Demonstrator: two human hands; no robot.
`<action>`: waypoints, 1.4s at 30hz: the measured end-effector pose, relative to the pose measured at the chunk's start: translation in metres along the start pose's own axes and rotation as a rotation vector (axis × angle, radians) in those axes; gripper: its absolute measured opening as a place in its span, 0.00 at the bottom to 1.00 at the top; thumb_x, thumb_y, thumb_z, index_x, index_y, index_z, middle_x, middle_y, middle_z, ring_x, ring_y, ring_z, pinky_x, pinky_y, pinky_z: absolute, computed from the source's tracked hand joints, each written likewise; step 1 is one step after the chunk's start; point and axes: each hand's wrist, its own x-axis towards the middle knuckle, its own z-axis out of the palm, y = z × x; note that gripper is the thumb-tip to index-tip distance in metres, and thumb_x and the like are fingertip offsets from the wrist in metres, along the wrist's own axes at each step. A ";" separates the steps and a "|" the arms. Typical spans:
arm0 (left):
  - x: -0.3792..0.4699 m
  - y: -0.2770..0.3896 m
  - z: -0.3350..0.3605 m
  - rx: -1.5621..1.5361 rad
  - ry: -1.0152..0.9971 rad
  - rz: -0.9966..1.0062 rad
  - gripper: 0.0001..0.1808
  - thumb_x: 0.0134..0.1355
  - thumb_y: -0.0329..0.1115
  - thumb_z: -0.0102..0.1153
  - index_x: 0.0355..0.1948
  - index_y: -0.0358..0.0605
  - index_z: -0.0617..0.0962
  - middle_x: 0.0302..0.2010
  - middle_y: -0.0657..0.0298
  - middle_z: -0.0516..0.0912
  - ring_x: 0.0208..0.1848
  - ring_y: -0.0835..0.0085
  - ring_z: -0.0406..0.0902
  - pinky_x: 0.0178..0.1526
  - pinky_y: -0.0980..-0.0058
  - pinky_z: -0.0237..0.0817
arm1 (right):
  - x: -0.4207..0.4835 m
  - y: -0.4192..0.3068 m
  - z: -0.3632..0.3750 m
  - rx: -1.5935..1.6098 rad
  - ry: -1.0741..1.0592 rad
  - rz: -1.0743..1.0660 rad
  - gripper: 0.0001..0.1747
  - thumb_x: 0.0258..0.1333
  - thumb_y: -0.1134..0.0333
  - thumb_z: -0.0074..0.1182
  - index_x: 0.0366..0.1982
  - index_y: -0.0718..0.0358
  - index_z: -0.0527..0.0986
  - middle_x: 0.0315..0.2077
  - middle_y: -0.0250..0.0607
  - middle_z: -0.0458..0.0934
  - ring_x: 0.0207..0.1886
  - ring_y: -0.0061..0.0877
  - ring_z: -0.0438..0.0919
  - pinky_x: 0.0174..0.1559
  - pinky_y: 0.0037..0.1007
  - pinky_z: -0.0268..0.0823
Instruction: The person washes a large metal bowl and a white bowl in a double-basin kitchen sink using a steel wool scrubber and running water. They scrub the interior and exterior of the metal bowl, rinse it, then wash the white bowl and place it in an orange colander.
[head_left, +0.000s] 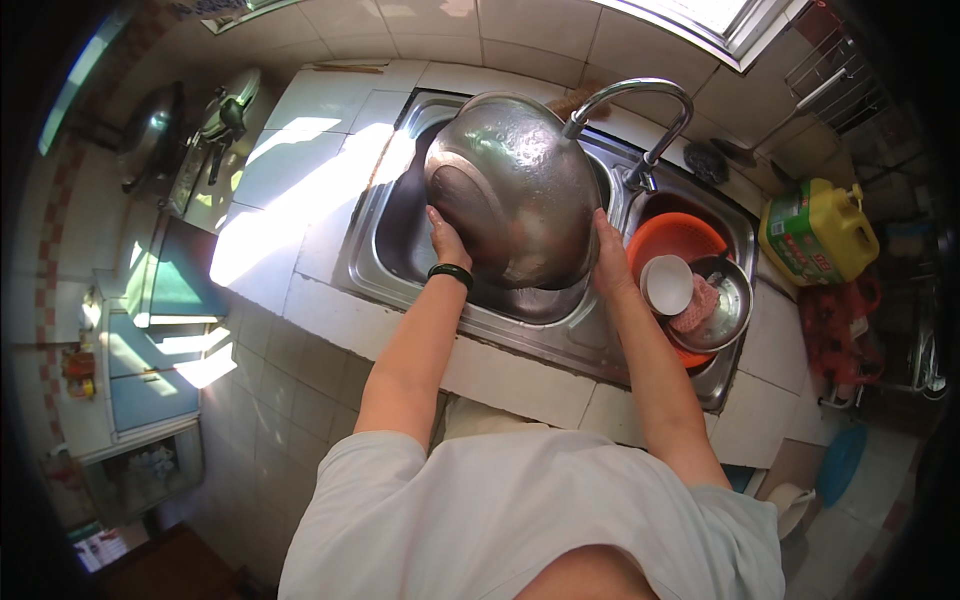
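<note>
A large metal basin (517, 180) is tilted over the left bowl of the stainless steel sink (480, 319), its wet, rounded underside facing up at me. My left hand (448, 241) grips it at the near left, with a dark green bangle (451, 275) on that wrist. Against its right side, my right hand (611, 255) holds the edge. Beside the basin's upper right arches the chrome faucet (664, 94), its spout end close to the metal. The inside of the basin is hidden from me.
In the right sink bowl, an orange plastic colander (660, 232) holds a white bowl (669, 285), a metal bowl (731, 307) and a pink cloth (697, 304). A yellow detergent jug (817, 232) stands to the right. Sunlight falls on the white tiled counter (300, 195).
</note>
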 end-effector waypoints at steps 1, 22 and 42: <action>0.006 0.000 -0.001 0.049 0.026 0.021 0.47 0.62 0.68 0.38 0.64 0.32 0.61 0.64 0.50 0.63 0.63 0.58 0.63 0.64 0.63 0.53 | 0.001 -0.007 -0.004 -0.083 -0.120 0.063 0.29 0.64 0.51 0.45 0.56 0.67 0.68 0.52 0.37 0.73 0.54 0.21 0.70 0.58 0.25 0.59; 0.007 0.018 -0.008 0.119 0.040 0.247 0.48 0.60 0.71 0.38 0.65 0.37 0.59 0.66 0.52 0.60 0.65 0.60 0.59 0.66 0.65 0.49 | 0.039 -0.018 0.006 0.012 -0.134 -0.029 0.22 0.65 0.56 0.47 0.49 0.66 0.74 0.44 0.33 0.78 0.46 0.17 0.73 0.52 0.22 0.63; 0.007 0.024 0.008 0.352 -0.072 0.501 0.31 0.67 0.54 0.46 0.56 0.36 0.69 0.52 0.54 0.74 0.54 0.66 0.69 0.58 0.72 0.58 | 0.076 -0.039 0.000 -0.216 0.143 -0.005 0.20 0.65 0.56 0.47 0.46 0.65 0.76 0.39 0.34 0.79 0.41 0.19 0.73 0.48 0.23 0.63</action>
